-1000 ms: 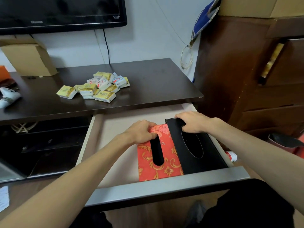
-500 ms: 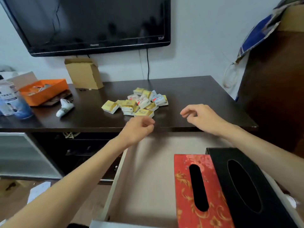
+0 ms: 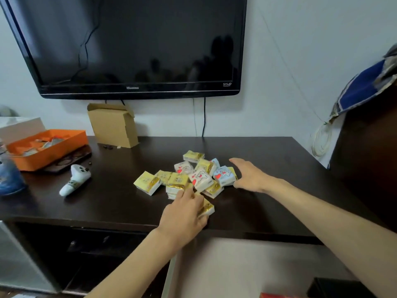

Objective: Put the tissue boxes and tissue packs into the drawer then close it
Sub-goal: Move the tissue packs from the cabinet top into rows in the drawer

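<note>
A heap of several small tissue packs (image 3: 189, 176), yellow and white with red hearts, lies on the dark table top (image 3: 268, 190). My left hand (image 3: 184, 216) rests on the near packs, fingers curled over a yellow tissue pack (image 3: 207, 208) at the table's front. My right hand (image 3: 250, 176) is spread open against the heap's right side, touching a pale blue pack (image 3: 223, 175). Below the table the open drawer (image 3: 247, 267) shows its pale floor. Only corners of the black tissue box (image 3: 335, 289) and red tissue box (image 3: 277, 295) show at the bottom edge.
A white controller (image 3: 74, 182), an orange tray (image 3: 46, 147) and a cardboard box (image 3: 112, 124) stand on the table's left and back. A TV (image 3: 137, 46) hangs above. A dark wooden cabinet (image 3: 369, 147) flanks the right. A blue bottle (image 3: 9, 175) sits far left.
Both hands left the tissue boxes in the drawer and rose to the table. They now reach the heap of packs, the left closing on one. The view tilted up.
</note>
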